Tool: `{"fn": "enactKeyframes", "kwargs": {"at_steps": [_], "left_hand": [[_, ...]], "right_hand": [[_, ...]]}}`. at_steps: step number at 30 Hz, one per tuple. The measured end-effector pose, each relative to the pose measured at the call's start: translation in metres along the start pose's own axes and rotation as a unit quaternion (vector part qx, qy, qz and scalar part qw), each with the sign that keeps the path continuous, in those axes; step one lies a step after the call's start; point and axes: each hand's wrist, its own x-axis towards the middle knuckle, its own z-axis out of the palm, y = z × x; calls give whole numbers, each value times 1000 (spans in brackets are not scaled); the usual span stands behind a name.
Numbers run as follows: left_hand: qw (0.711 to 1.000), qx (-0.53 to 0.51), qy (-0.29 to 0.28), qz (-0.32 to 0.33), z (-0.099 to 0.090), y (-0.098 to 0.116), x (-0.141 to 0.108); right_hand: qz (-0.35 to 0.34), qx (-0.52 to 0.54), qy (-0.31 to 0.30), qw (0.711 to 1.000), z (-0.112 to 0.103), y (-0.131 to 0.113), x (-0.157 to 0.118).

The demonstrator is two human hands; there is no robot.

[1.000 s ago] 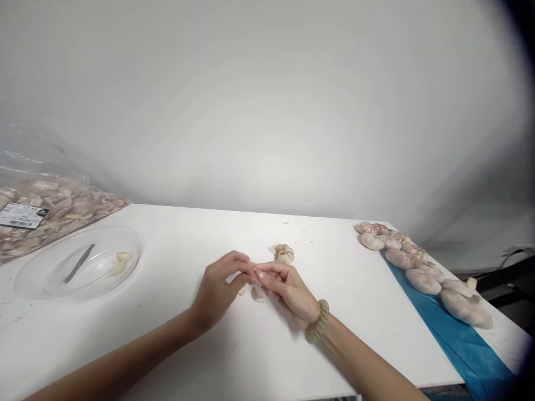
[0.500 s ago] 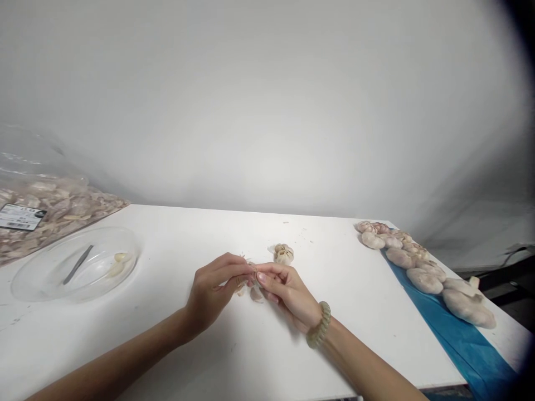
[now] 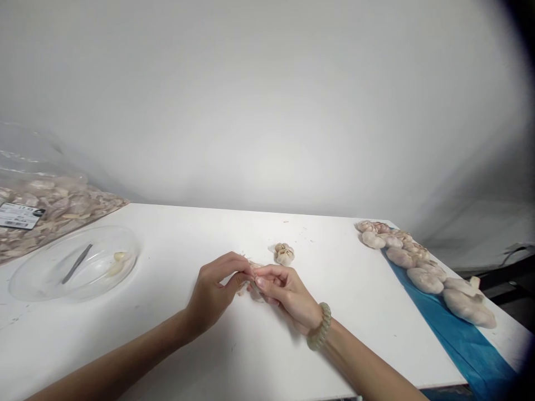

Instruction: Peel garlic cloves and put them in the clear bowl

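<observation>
My left hand (image 3: 219,287) and my right hand (image 3: 288,292) meet over the white table (image 3: 175,234), fingertips touching in a pinch. Whatever lies between them is too small and hidden to name. Bits of garlic skin (image 3: 241,289) show around and below the fingers. Just behind my right hand sits a partly opened garlic bulb (image 3: 285,254). A clear oval dish (image 3: 25,281) at the left holds a pair of grey tweezers (image 3: 77,263) and a peeled clove (image 3: 119,256).
Several whole garlic bulbs (image 3: 424,280) lie in rows on a blue sheet (image 3: 460,337) at the right. A plastic bag of garlic skins (image 3: 75,209) with a label fills the far left. A grey wall stands behind the table.
Both hands stay in nearly the same place, and the left fingers have bent a little more at the pinch.
</observation>
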Motion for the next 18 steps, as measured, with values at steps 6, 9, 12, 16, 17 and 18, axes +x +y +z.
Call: {"fn": "enactKeyframes", "kwargs": {"at_steps": [6, 9, 12, 16, 17, 18], "left_hand": [[1000, -4, -13, -11, 3, -2, -1], [1000, 5, -25, -9, 5, -4, -1], [999, 17, -40, -5, 5, -6, -1], [997, 54, -56, 21, 5, -11, -1], [996, 64, -57, 30, 4, -12, -1], [995, 72, -58, 39, 4, -13, -1]], "right_hand": [[10, 12, 5, 1000, 0, 2, 1], [17, 20, 10, 1000, 0, 2, 1], [18, 37, 5, 999, 1, 1, 1], [28, 54, 3, 998, 5, 0, 2], [32, 53, 5, 998, 6, -1, 2], [35, 51, 9, 998, 6, -1, 2]]}}
